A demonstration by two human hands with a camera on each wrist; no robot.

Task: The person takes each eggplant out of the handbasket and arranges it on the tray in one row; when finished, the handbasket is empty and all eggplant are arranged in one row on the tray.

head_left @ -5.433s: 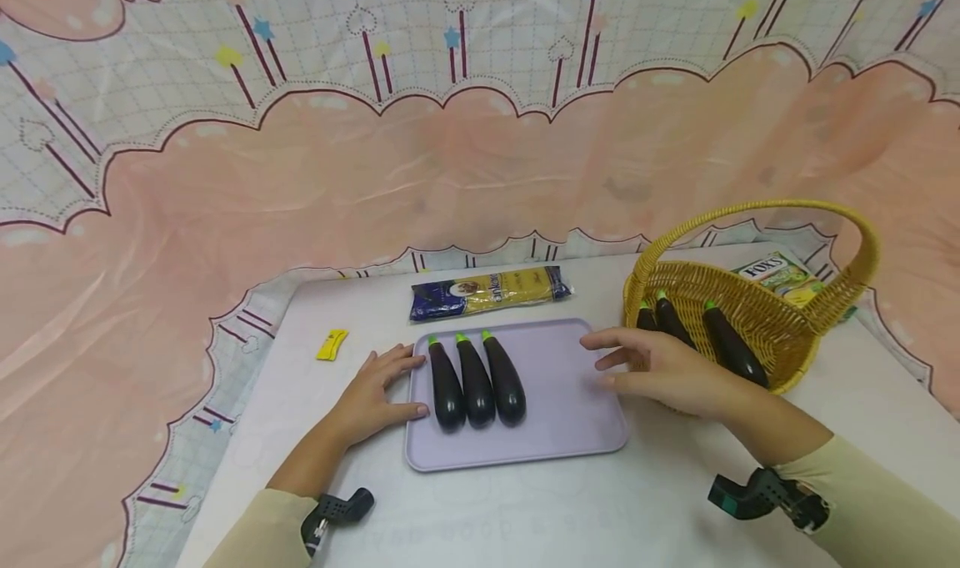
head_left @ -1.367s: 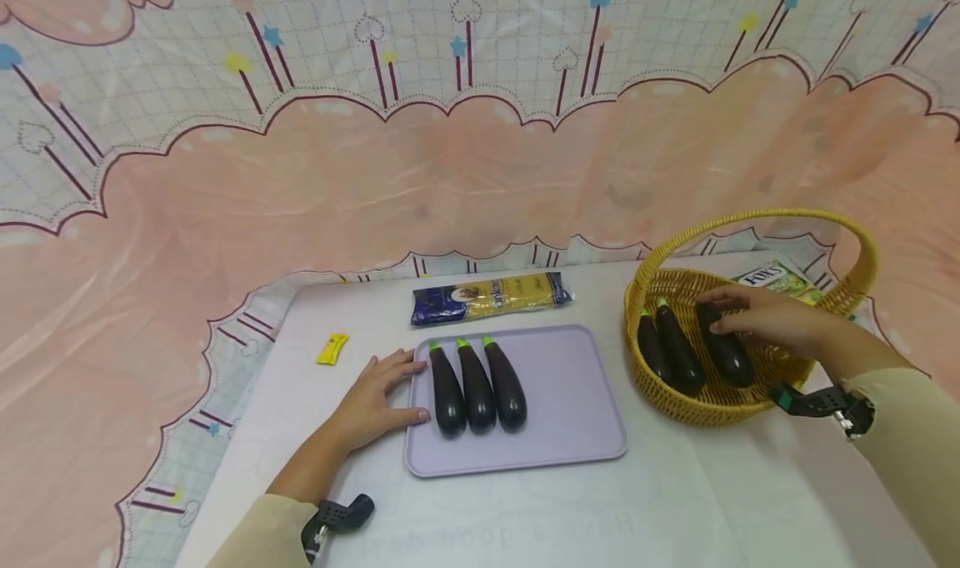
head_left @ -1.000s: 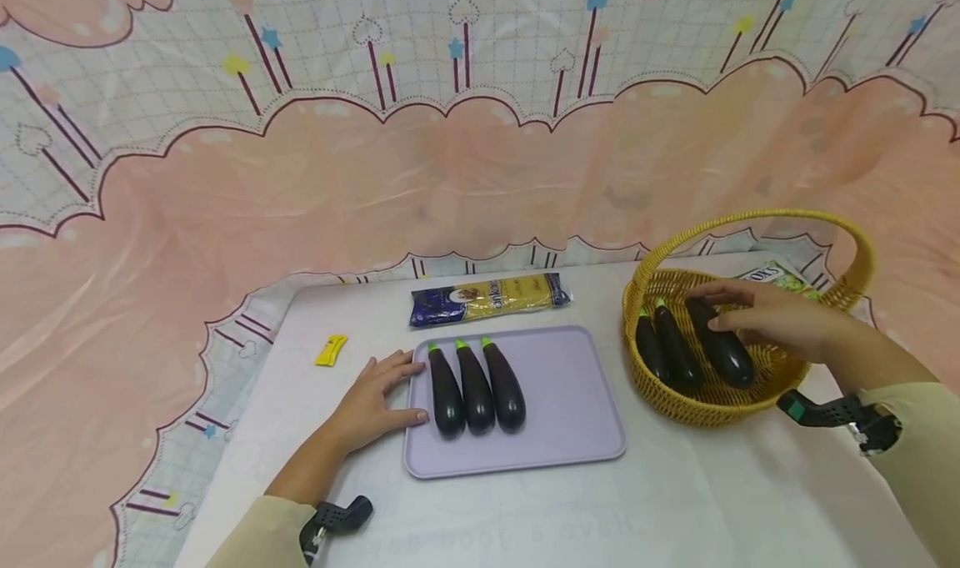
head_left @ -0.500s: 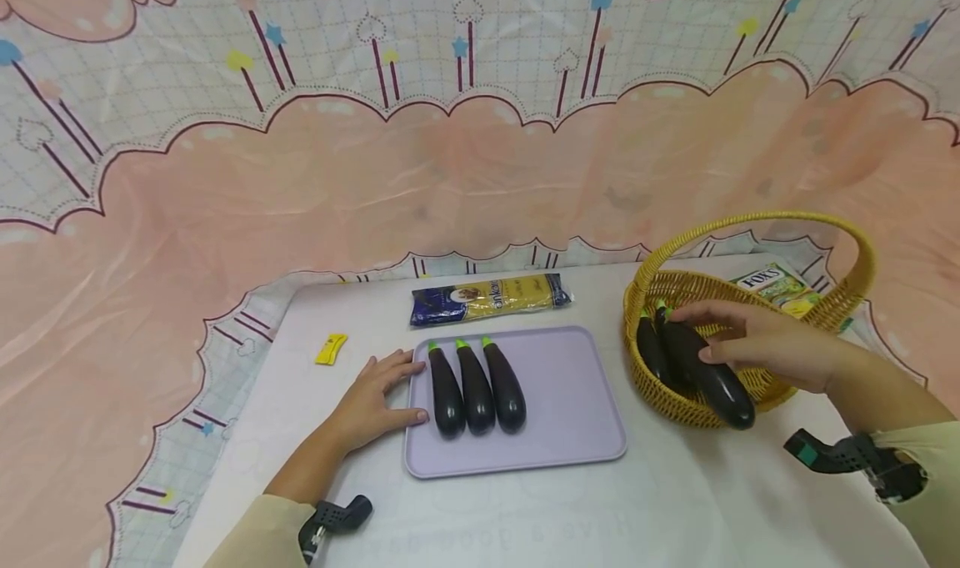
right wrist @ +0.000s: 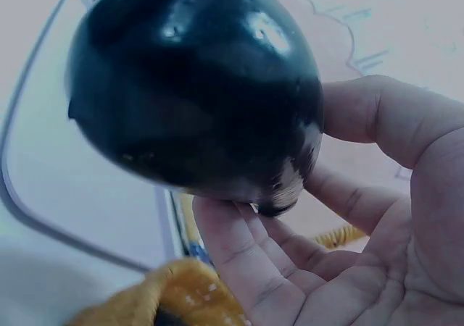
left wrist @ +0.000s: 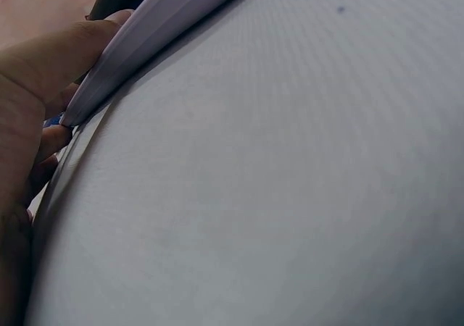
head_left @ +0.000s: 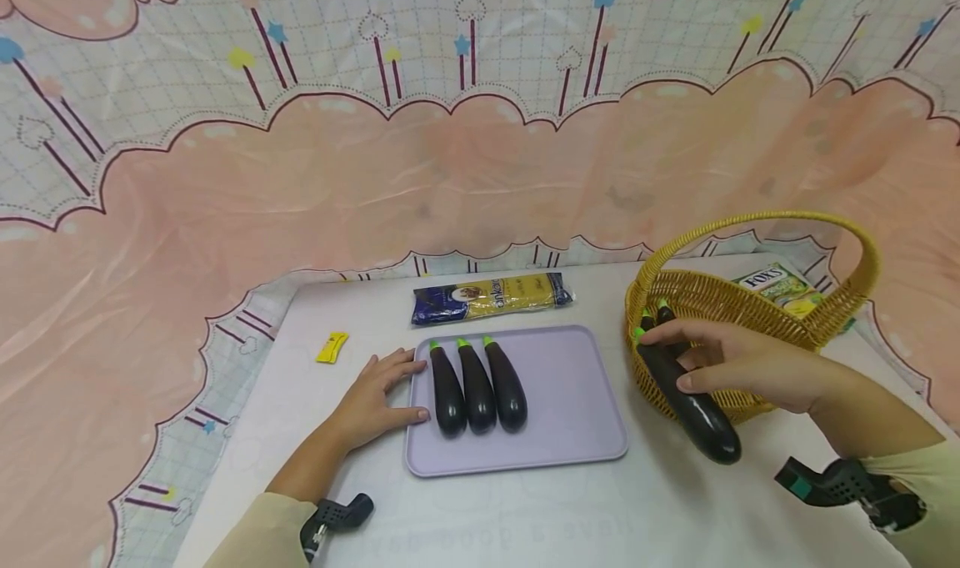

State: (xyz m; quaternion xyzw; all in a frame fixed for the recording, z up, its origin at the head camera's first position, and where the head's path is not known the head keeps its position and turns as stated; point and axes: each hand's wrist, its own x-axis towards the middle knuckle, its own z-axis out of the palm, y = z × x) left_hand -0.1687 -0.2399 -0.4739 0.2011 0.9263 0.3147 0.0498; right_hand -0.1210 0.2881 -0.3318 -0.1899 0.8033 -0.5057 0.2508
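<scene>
Partly hiding the basket (head_left: 735, 299), the right hand (head_left: 738, 368) grips an eggplant (head_left: 701, 418); the left hand (head_left: 370, 403) lies spread.

Near the centre of the head view, a long blue and yellow packet (head_left: 491, 298) carries a brand word in dark letters along its yellow part, of which "ankar" can be read, the ending being hard to make out, while the script nearer its right end is too small to read. At the right of the frame, a green and yellow pack (head_left: 784, 290) shows "FOX'S" in dark capitals on a white area near its top. Across the bottom middle, faint lettering (head_left: 517, 533) on the white tabletop (head_left: 450, 501) is too pale to read
</scene>
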